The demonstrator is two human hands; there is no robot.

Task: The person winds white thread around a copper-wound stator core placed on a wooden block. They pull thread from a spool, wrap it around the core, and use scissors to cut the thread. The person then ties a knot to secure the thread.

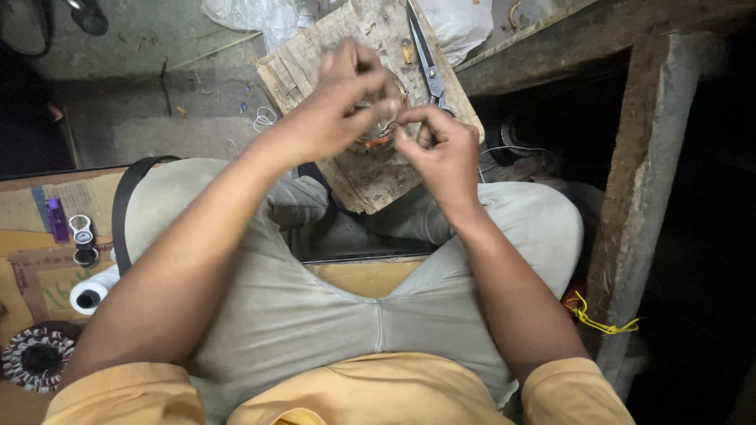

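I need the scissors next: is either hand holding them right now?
No, the scissors lie untouched on the wooden board, while both hands work a small wire piece.

What your hands and the picture's edges keep from you

Your left hand (335, 106) and right hand (437, 145) cover most of the small orange-and-metal piece (378, 138) between them, so you cannot tell what it is or how your fingertips grip it, and motion blur softens the left fingers. The wooden board (370, 177) is hidden in its middle by both hands. The scissors (425, 59) lose their tip at the top edge and their handles behind your right hand. The wound coil (35, 358) is cut by the left edge. The space under the bench (551, 118) is too dark to read.
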